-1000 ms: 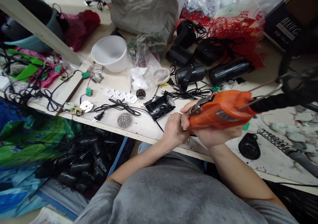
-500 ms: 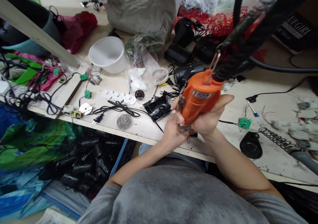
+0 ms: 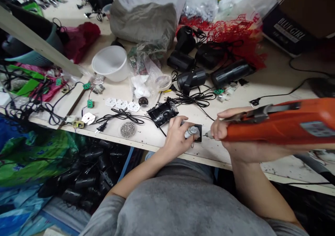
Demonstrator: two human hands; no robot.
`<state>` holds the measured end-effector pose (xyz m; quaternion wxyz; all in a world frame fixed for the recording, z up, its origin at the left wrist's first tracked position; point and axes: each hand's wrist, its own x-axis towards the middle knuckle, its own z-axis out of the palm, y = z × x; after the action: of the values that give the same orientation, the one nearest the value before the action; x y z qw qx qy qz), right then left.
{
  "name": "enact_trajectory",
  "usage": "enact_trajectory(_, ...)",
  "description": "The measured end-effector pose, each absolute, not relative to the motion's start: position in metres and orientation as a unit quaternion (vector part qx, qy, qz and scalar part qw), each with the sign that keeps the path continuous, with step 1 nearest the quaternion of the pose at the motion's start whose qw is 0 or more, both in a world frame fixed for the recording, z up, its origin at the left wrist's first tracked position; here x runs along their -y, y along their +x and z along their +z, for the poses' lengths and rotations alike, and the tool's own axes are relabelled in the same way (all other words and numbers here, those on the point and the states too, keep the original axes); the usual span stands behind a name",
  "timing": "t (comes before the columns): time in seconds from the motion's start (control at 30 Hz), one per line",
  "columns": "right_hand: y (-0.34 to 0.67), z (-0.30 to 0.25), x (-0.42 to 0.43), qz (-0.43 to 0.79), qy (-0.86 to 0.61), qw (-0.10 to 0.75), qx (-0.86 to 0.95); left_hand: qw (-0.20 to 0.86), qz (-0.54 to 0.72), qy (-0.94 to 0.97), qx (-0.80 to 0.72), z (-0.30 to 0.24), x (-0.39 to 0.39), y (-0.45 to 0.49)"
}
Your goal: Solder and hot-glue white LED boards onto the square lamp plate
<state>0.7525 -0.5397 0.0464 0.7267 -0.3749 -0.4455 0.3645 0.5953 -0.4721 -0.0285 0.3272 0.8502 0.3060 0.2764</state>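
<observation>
My left hand (image 3: 176,137) grips a small black part with a round metal piece (image 3: 193,132) on the bench's front edge. My right hand (image 3: 235,138) is wrapped round an orange electric screwdriver (image 3: 282,122), held level, its tip pointing left at the small part and almost touching it. A black housing (image 3: 162,112) lies just behind my left hand. A round dish of small screws (image 3: 127,128) sits to its left.
White round boards (image 3: 121,104), green circuit boards and black cords lie at left. A white bowl (image 3: 111,62), plastic bags, black cylindrical housings (image 3: 192,78) and red netting (image 3: 235,30) fill the back. Black parts are heaped below the bench (image 3: 86,180).
The orange screwdriver swung from upright over my hands down to level and moved right. The small part under my left hand is now uncovered.
</observation>
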Motion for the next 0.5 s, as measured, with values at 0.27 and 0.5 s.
enact_trajectory(0.27, 0.743, 0.034, 0.545, 0.383, -0.374, 0.73, 0.424, 0.328, 0.181, 0.891, -0.256, -0.014, 0.463, 0.592)
enact_trajectory(0.5, 0.751, 0.027, 0.538, 0.409, -0.37, 0.708, 0.441, 0.406, 0.189, 0.858, -0.252, -0.009, 0.453, 0.591)
